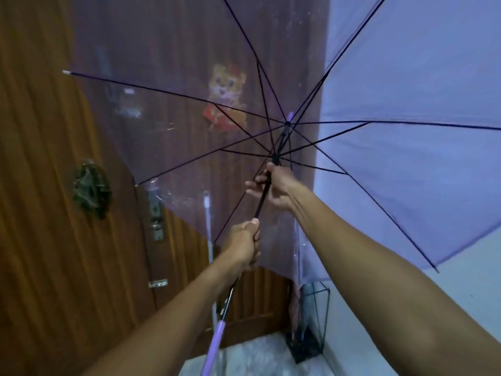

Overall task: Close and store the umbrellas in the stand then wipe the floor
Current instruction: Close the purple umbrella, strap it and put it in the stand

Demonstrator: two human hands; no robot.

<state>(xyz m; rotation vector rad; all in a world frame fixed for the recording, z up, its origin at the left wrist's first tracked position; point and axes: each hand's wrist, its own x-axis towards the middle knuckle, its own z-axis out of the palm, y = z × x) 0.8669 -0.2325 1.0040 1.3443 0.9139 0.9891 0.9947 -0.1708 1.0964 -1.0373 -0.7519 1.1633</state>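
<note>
The open purple umbrella has its canopy cut off at the top and right, and its handle runs out at the bottom edge. A sticker on the door shows only dimly through it. The left hand grips the shaft low. The right hand curls round it higher, near the ribs. The canopy's edge partly hides a black wire stand on the floor.
</note>
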